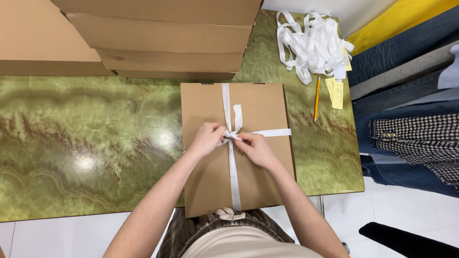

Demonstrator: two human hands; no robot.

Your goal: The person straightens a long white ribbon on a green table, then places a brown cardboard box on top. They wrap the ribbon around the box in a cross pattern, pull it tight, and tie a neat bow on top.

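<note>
A flat brown cardboard box [260,102] lies on the green marble-patterned table [95,143], its near edge hanging over the table's front. A white ribbon [234,177] crosses it lengthwise and sideways, meeting at a knot in the middle. My left hand [206,138] pinches the ribbon at the knot from the left. My right hand [256,147] pinches it from the right. A loose ribbon end [237,115] sticks up just above the knot.
Several stacked cardboard boxes [172,43] stand at the back left. A heap of white ribbon strips [313,45] lies at the back right, with a yellow pencil [316,98] and yellow paper tags [336,91] beside it. Folded fabrics [411,134] lie at right.
</note>
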